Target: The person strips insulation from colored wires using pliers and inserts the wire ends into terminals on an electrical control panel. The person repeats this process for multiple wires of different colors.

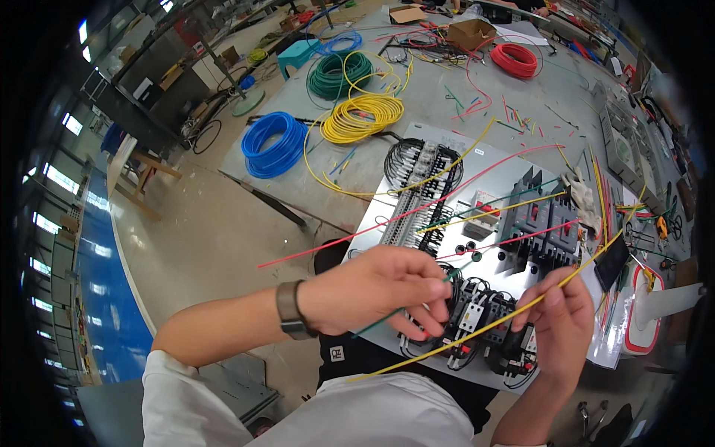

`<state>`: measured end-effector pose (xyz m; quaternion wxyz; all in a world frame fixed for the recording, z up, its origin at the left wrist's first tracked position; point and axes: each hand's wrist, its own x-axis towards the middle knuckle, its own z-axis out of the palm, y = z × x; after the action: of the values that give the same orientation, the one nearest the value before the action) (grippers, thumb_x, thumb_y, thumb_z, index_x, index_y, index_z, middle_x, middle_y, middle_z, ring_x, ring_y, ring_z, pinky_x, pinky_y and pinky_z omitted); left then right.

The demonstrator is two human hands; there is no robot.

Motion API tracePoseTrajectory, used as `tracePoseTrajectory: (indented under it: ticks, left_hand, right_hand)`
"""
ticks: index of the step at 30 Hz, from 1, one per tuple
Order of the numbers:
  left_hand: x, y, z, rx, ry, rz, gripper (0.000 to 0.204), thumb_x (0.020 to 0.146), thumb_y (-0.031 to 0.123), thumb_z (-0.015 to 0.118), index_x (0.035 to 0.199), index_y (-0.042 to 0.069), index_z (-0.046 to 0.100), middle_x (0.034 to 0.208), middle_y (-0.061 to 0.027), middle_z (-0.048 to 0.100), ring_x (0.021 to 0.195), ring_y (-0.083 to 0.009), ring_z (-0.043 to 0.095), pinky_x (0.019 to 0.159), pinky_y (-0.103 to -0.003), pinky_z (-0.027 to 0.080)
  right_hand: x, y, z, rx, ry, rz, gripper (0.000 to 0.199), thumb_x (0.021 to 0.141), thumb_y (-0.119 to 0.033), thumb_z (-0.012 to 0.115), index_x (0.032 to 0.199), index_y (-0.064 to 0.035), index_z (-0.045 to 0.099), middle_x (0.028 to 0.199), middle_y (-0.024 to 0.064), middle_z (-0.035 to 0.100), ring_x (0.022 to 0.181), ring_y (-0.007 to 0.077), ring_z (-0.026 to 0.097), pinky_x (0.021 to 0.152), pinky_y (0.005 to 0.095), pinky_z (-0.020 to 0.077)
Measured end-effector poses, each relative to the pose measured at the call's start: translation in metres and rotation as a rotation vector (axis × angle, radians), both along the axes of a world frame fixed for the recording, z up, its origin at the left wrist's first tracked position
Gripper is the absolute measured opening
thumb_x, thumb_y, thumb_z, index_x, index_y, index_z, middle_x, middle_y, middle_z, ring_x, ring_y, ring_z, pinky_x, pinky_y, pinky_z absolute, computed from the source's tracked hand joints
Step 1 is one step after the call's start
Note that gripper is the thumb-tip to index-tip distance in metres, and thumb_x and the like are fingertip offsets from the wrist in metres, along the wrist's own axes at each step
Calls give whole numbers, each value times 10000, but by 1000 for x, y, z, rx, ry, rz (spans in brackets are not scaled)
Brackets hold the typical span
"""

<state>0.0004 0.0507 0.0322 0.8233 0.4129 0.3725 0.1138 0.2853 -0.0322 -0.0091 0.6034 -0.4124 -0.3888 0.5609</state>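
Note:
My left hand (380, 287) is closed, its thumb and fingertips pinching a thin green wire (378, 323) that slants up to the right. In my right hand (560, 316) a long yellow wire (477, 333) is pinched between thumb and fingers; it runs from near my waist up past the panel's right side. Both hands are over the near part of a metal mounting panel (365, 240) with black contactors (471, 316), circuit breakers (533, 213) and a terminal strip (406, 212). Loose red wire (350, 236) lies slanting across the panel.
Coils of blue wire (255, 155), yellow wire (365, 119), green wire (335, 80) and red wire (514, 59) lie on the grey table (439, 71). Wire scraps are scattered beyond the panel. White gloves (583, 197) and a black flat device (611, 261) are at the right.

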Motion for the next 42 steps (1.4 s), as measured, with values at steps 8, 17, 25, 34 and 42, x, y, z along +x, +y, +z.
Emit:
tracePoseTrajectory:
  ticks: [8,17,25,34,42]
  left_hand:
    - [22,-16,-12,-118,-94,-62,365,1113,299,592,1310,-4,534,1094,-175,747,946,-255,785,814,-343,653]
    - [11,-16,-18,-136,-146,-76,349,1117,277,579,1312,-6,515,1008,-155,739,833,-241,781,732,-340,658]
    - [7,-15,-19,-161,-141,-60,273,1115,219,572,1275,-2,569,921,-115,712,765,-219,769,665,-309,644]
    - [2,-25,-10,12,-82,-43,197,1112,148,559,1258,21,599,871,-54,701,583,-100,681,433,-224,484]
    - [-20,-48,-17,63,37,-12,137,1092,54,572,1221,10,586,914,-95,729,603,-88,644,512,-231,465]
  right_hand:
    - [28,29,0,16,-18,-67,216,1119,-240,563,1120,-25,552,920,131,677,711,153,668,636,290,579]
    - [33,46,-18,-15,61,-49,201,1124,-242,560,1141,-42,559,906,88,629,721,123,629,656,263,542]
    - [25,48,-23,-29,81,-73,214,1119,-244,571,1166,-36,578,935,101,656,735,134,651,650,279,548]
    - [19,36,-32,-139,52,-220,267,1095,-266,615,1192,-17,609,907,127,724,669,175,713,594,309,603]
    - [11,22,-30,-190,349,44,255,1128,-221,553,1231,6,602,1052,166,747,732,162,694,618,298,576]
